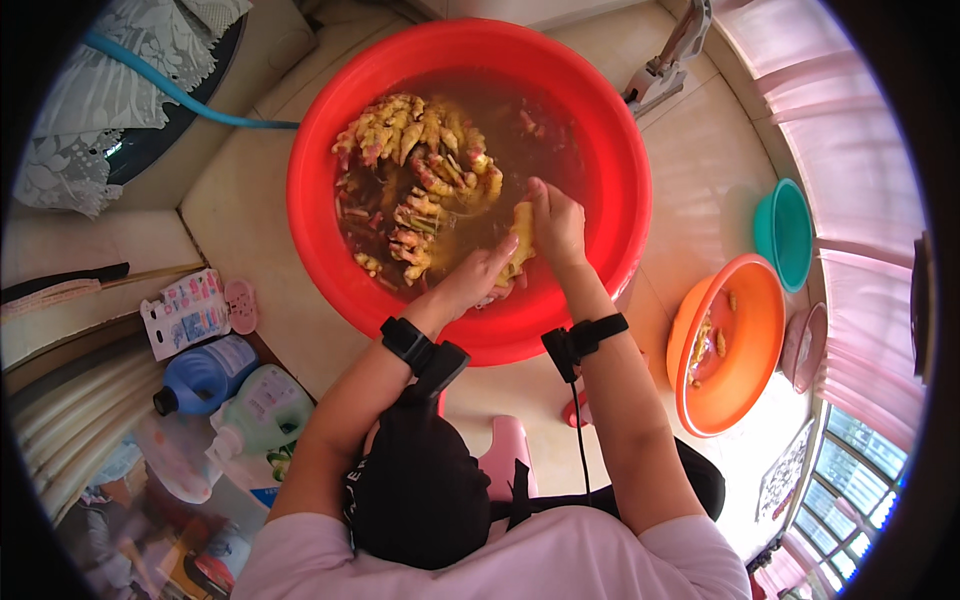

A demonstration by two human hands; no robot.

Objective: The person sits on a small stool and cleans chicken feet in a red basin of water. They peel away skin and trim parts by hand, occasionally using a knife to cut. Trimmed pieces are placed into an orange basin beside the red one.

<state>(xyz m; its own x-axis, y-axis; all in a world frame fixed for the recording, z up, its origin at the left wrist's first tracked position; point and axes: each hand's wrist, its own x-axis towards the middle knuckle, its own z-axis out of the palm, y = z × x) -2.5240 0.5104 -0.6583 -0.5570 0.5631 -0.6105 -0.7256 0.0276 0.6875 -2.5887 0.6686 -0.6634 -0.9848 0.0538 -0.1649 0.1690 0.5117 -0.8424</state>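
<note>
A big red plastic tub (319,232) holds murky brown water. Many knobbly ginger roots (390,127) lie heaped in its left part, with reddish scraps among them. Near the tub's lower right, my left hand (484,274) holds a yellow piece of ginger (523,232) from below and from the left, its thumb against the piece. My right hand (556,221) is at the upper right of the same piece, fingers curled close to it; whether it grips the piece or only touches it cannot be told.
An orange basin (757,352) with small ginger pieces stands right of the tub, beside a green basin (784,236) and a pinkish bowl (806,349). A blue hose (172,90) reaches the tub's left rim. Plastic bottles (206,373) stand at lower left; a pink stool (510,450) is below.
</note>
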